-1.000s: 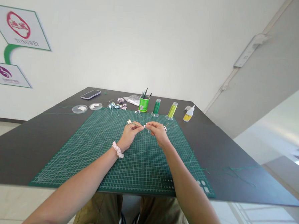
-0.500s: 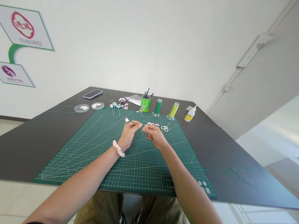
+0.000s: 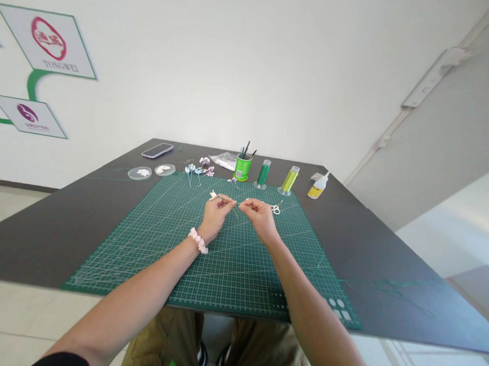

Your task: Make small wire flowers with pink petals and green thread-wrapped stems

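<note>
Over the far half of a green cutting mat (image 3: 151,249), my left hand (image 3: 215,215) is closed in a pinch. A small white flower (image 3: 213,194) sticks out beyond its knuckles, its thin stem running into the fingers. My right hand (image 3: 263,219) is pinched too, its fingertips just right of the left ones. Whatever lies between the right fingertips is too fine to make out. White-handled scissors (image 3: 276,209) lie right beside the right hand, partly covered by it.
Behind the hands stand a green can (image 3: 242,167) of tools, a dark green thread spool (image 3: 263,174), a yellow-green spool (image 3: 289,180) and a glue bottle (image 3: 318,186). Wired flowers (image 3: 192,170), shallow dishes (image 3: 140,173) and a phone (image 3: 157,150) lie at the left. Loose thread (image 3: 403,289) trails at right.
My right hand has turned, with its fingers now pointing left toward my left fingertips. It now hides the row of small pink pieces. The whole view has shifted slightly.
</note>
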The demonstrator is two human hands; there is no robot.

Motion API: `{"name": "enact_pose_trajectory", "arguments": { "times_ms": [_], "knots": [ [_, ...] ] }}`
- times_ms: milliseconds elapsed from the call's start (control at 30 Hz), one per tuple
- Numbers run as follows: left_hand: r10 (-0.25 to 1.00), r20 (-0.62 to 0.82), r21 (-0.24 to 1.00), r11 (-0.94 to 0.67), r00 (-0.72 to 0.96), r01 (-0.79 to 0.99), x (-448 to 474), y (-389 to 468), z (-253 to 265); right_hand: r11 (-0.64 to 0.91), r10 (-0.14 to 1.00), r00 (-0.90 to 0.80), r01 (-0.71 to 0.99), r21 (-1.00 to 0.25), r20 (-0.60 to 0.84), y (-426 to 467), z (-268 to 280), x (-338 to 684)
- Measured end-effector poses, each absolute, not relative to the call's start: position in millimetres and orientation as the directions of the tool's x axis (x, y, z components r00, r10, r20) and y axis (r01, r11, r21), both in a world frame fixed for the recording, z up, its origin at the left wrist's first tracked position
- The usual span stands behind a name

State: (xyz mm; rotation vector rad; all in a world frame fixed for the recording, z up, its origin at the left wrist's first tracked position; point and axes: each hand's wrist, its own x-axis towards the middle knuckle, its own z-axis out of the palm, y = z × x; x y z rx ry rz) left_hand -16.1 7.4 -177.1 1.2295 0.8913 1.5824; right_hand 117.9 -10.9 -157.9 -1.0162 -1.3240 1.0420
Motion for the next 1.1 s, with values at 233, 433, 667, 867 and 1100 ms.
{"name": "enact_pose_trajectory", "arguments": {
  "times_ms": [233,433,667,867,1100],
  "knots": [
    [0.963,0.266,0.924,-0.242,0.041,-0.296,-16,3,-173,0.288,0.955,0.080,0.003,-0.958,0.287,-6,-156,124],
    [0.964,0.215,0.908,-0.138,0.159,-0.395,-15,1,-171,0.181,0.983,-0.010,-0.085,-0.980,0.182,-5,-158,126],
    [0.976,0.198,0.889,-0.138,0.095,-0.436,-17,4,-171,0.052,0.983,-0.164,-0.172,-0.984,0.080,-10,-163,118],
    [0.970,0.240,0.902,-0.238,-0.040,-0.361,-18,6,-175,0.064,0.983,-0.163,-0.158,-0.985,0.090,-14,-162,113],
    [0.951,0.300,0.916,-0.311,-0.079,-0.255,-19,5,-175,0.219,0.975,-0.031,-0.031,-0.975,0.220,-12,-162,112]
  ]
}}
